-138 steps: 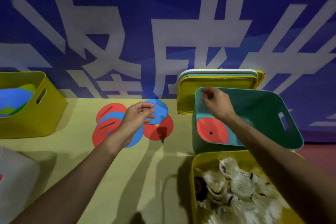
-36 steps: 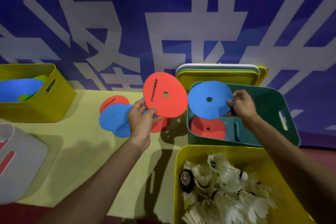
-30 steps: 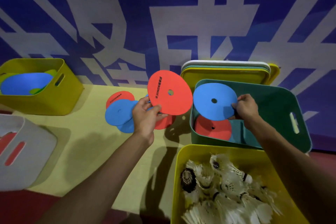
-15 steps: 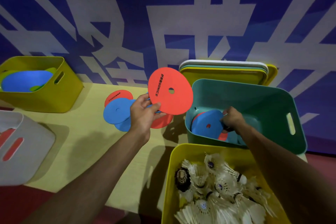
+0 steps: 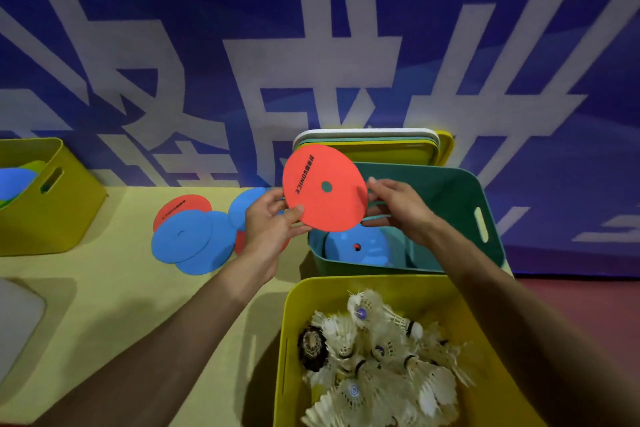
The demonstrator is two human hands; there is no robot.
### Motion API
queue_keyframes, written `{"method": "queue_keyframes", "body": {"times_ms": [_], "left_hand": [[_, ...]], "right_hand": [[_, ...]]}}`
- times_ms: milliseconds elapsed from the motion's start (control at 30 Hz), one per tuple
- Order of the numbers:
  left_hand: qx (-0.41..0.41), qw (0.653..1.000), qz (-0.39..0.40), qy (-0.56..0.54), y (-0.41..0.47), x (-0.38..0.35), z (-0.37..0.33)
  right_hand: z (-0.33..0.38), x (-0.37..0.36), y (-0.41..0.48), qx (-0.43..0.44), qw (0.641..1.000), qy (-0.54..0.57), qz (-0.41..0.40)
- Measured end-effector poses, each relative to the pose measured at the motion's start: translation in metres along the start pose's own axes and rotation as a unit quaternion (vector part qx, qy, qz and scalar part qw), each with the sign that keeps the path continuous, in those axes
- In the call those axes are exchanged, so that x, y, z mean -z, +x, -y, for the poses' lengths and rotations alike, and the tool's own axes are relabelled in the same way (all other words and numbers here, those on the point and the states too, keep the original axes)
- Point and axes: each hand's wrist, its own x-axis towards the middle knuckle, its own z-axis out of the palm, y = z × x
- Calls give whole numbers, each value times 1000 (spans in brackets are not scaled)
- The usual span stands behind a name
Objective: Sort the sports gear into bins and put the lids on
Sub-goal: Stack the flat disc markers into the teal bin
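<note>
Blue fabric printed with large white characters (image 5: 311, 80) is being shown as the backdrop, behind a matte yellow tabletop (image 5: 121, 295). Four smooth plastic bins with rounded corners are being seen: a green bin (image 5: 460, 204) at centre right, a yellow bin (image 5: 346, 291) in front of it, a second yellow bin (image 5: 52, 204) at far left with a slot handle, and a pale grey one (image 5: 17, 322) cut by the left edge. A stack of flat lids (image 5: 381, 146) is being leaned upright behind the green bin; their number cannot be told. Feathered white shuttlecocks (image 5: 377, 364) are being held loosely heaped in the near yellow bin, too tangled to count. A thin, round red disc (image 5: 323, 187) with a small centre hole and black lettering is being gripped above the green bin's near left corner: the left hand (image 5: 270, 222) is pinching its lower left edge, and the right hand (image 5: 398, 208) is closing on its right edge. One blue disc (image 5: 360, 246) is lying inside the green bin. About five flat discs (image 5: 194, 239), blue and red, are overlapping on the tabletop.
</note>
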Motion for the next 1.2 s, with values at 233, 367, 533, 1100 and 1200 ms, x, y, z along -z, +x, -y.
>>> {"method": "queue_keyframes", "body": {"times_ms": [233,367,533,1100,1200], "left_hand": [[27,996,78,33,0,-21,1],[40,993,97,58,2,-24,2],[57,984,119,116,11,-9,6],[42,991,57,111,19,54,1],[46,991,58,107,20,61,3]], "right_hand": [[7,27,-28,28,997,40,-63],[-2,46,-32,25,994,41,-96],[-17,57,-17,6,989,-17,-146],[-71,21,58,-134,966,-185,-120],[-72,25,54,-153,955,-233,-101]]}}
